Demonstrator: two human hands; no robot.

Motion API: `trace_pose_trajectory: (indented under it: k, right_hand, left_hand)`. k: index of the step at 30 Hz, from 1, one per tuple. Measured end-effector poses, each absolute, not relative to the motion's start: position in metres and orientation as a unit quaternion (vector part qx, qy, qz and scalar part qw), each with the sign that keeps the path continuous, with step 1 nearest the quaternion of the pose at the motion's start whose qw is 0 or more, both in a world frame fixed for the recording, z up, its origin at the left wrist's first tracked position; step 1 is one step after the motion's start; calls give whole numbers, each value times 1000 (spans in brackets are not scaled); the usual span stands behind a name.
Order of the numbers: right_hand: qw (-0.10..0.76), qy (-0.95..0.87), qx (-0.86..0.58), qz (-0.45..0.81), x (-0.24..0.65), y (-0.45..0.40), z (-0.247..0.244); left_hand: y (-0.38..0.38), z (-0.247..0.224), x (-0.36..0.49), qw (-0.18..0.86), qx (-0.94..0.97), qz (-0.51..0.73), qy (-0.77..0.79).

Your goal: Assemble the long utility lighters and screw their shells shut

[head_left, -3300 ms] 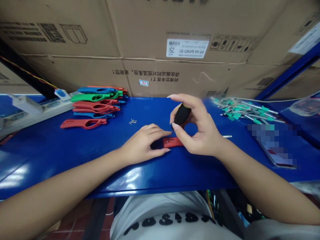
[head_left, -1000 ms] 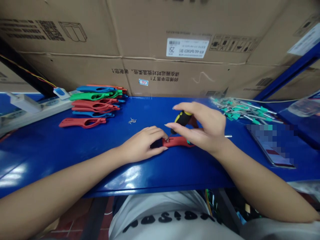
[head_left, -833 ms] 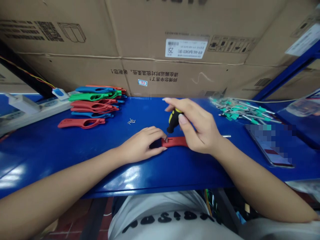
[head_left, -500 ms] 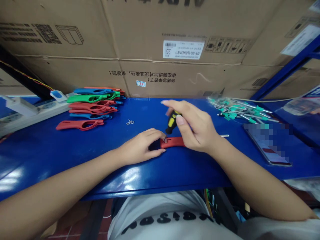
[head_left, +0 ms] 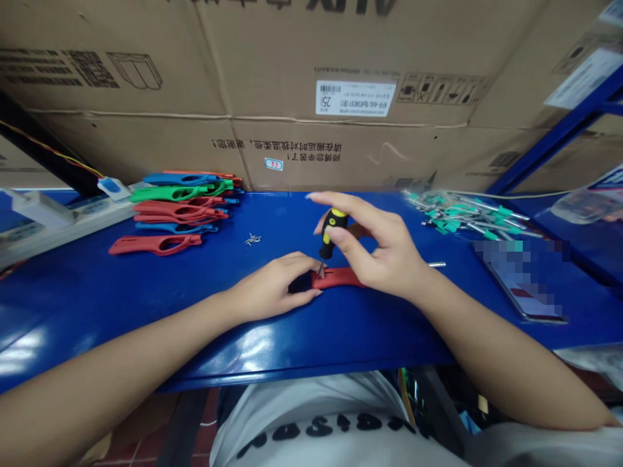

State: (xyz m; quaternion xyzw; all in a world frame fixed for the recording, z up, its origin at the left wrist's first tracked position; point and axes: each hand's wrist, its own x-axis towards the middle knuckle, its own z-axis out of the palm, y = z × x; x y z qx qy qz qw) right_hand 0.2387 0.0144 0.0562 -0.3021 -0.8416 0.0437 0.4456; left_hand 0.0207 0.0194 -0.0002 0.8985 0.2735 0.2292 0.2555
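Note:
A red lighter casing [head_left: 341, 277] lies on the blue table, a metal tube [head_left: 437, 264] poking out past my right wrist. My left hand [head_left: 280, 285] is closed on the casing's left end, between thumb and fingers. Above it, my right hand [head_left: 384, 243] grips a short black-and-yellow screwdriver [head_left: 329, 232] by the handle. The screwdriver stands nearly upright, slightly tilted, its tip down at the casing's left end beside my left fingertips. Whether a screw sits under the tip cannot be made out. My right hand hides the casing's right part.
Small screws [head_left: 252, 239] lie in a pile behind my left hand. Red, green and blue lighter casings [head_left: 170, 211] are stacked at left, near a power strip [head_left: 82, 211]. Metal tubes with green parts [head_left: 467, 214] and a phone [head_left: 520, 282] lie at right. A cardboard box [head_left: 292, 78] stands behind.
The screwdriver has turned more upright and shifted slightly left in my right hand, whose fingers have moved around the handle. My left hand and the casing have stayed in place.

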Motion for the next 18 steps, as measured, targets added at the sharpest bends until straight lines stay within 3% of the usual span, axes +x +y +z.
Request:
trace_pose_trajectory:
  k: [4, 10, 15, 18]
  right_hand:
    - [498, -796, -340, -59, 240, 17, 54]
    - [477, -818, -318, 55, 239, 19, 55]
    - [506, -798, -320, -74, 240, 17, 55]
    - [473, -829, -298, -13, 241, 14, 58]
  left_hand:
    - [20, 0, 20, 253, 904, 227, 260]
    - [21, -2, 20, 248, 910, 225, 246]
    - [20, -2, 19, 244, 911, 229, 240]
    - [20, -1, 20, 245, 912, 229, 239]
